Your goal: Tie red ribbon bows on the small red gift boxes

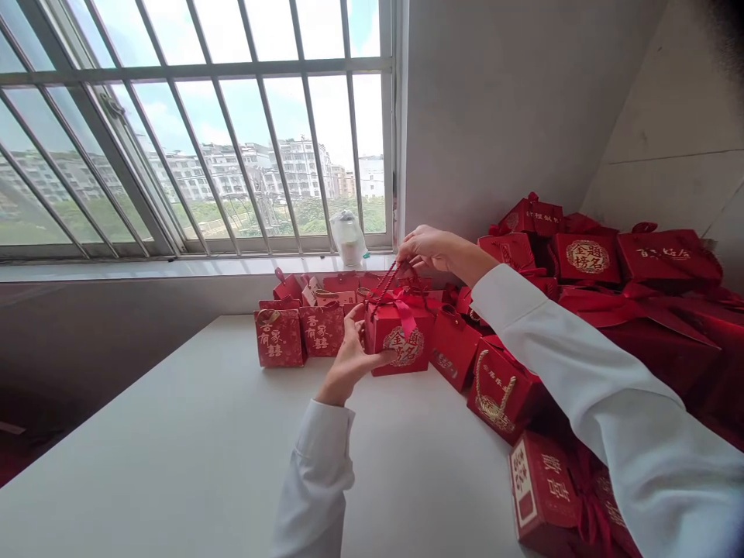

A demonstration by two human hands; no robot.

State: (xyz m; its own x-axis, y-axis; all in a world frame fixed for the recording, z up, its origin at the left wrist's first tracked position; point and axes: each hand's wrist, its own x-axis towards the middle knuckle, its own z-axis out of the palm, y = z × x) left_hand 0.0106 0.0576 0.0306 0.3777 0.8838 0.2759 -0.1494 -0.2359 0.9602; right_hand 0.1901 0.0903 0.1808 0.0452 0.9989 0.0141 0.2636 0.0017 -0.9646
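Observation:
A red gift box (pixel 380 325) with gold lettering, a ribbon bow and rope handles is between my hands, near the back of the white table (pixel 232 457). My right hand (pixel 427 246) pinches the rope handles above the box and lifts them taut. My left hand (pixel 356 353) wraps the box's left side, its thumb lying across the front by the gold emblem. Left of it stand small red gift bags (pixel 279 341) with gold writing. To its right another red box (pixel 455 349) stands close, under my right forearm.
More red boxes (pixel 587 260) are stacked at the right by the wall. A red box with gold rope (pixel 494 395) and a long ribboned box (pixel 543 488) line the right side. A clear plastic bag (pixel 349 236) sits on the sill of the barred window (pixel 244 70).

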